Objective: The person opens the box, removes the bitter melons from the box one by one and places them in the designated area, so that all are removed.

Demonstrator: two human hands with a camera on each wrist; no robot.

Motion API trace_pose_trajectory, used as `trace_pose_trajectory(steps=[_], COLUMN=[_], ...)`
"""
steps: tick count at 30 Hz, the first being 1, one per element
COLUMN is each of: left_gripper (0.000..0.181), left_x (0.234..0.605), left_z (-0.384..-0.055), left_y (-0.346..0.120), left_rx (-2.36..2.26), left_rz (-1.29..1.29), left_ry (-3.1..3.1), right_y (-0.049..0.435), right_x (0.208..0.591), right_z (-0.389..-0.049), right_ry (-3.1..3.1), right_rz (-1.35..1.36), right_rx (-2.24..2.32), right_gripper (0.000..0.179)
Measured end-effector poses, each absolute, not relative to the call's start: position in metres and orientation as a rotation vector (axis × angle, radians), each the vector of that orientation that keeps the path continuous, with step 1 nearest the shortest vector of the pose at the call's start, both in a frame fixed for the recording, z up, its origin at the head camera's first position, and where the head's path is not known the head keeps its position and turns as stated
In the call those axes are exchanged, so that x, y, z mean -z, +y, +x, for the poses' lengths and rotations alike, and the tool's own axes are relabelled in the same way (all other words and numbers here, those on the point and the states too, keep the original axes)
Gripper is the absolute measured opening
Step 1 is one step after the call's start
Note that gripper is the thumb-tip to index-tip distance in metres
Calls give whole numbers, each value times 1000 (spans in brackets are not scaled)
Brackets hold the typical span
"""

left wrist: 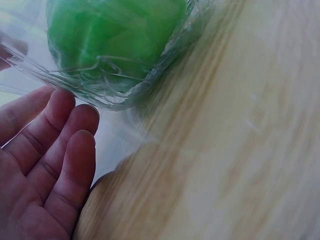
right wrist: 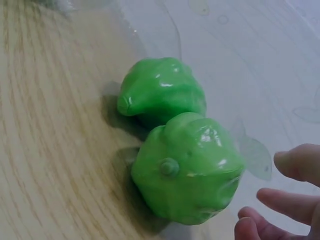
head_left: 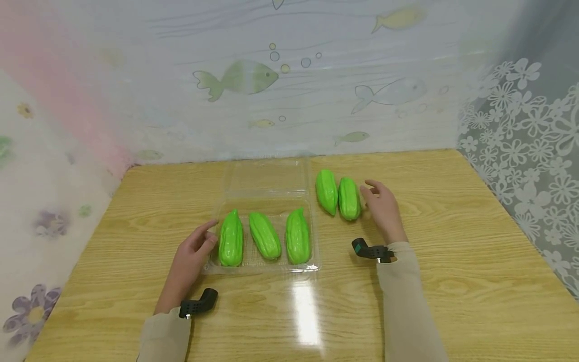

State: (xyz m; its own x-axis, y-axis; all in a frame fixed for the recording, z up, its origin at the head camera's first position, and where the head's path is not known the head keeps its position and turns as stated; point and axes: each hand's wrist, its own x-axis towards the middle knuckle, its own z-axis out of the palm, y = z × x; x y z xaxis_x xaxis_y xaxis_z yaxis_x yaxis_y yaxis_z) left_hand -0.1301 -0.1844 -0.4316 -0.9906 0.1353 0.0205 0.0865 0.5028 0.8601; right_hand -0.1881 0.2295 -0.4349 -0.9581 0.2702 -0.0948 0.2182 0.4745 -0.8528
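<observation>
A clear plastic clamshell box (head_left: 260, 269) lies with its lid raised back, holding a left gourd (head_left: 231, 240), a middle gourd (head_left: 265, 236) and a right gourd (head_left: 297, 237), all glossy green and ridged. My left hand (head_left: 193, 251) is beside the box's left wall; in the left wrist view, its loosely bent fingers (left wrist: 77, 155) come right up to the plastic edge. Outside the box, to its right, two more such gourds lie side by side, a farther one (head_left: 326, 192) and a nearer one (head_left: 350, 198). Just right of the nearer one is my right hand (head_left: 383, 207), fingers spread and holding nothing.
The box's transparent lid (head_left: 267, 176) reaches back towards the fish-patterned curtain (head_left: 316, 100) behind the wooden table (head_left: 253, 322). A flower-patterned curtain (head_left: 529, 151) hangs at the right. Black wrist cameras sit at both cuffs.
</observation>
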Motion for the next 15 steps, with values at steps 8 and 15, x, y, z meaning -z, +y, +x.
trace_pose_trajectory(steps=[8,15], left_gripper=[41,40], left_x=[430,427], left_z=[-127,-123], left_y=[-184,-182], left_rx=[-1531,-1532], left_rz=[188,190], left_ry=[2684,2693], right_y=[227,218], right_x=[425,414], right_z=[-184,-183], right_ry=[-2524,-2486], right_rz=[-429,-401], right_rx=[-1509,-1544], right_gripper=[49,43])
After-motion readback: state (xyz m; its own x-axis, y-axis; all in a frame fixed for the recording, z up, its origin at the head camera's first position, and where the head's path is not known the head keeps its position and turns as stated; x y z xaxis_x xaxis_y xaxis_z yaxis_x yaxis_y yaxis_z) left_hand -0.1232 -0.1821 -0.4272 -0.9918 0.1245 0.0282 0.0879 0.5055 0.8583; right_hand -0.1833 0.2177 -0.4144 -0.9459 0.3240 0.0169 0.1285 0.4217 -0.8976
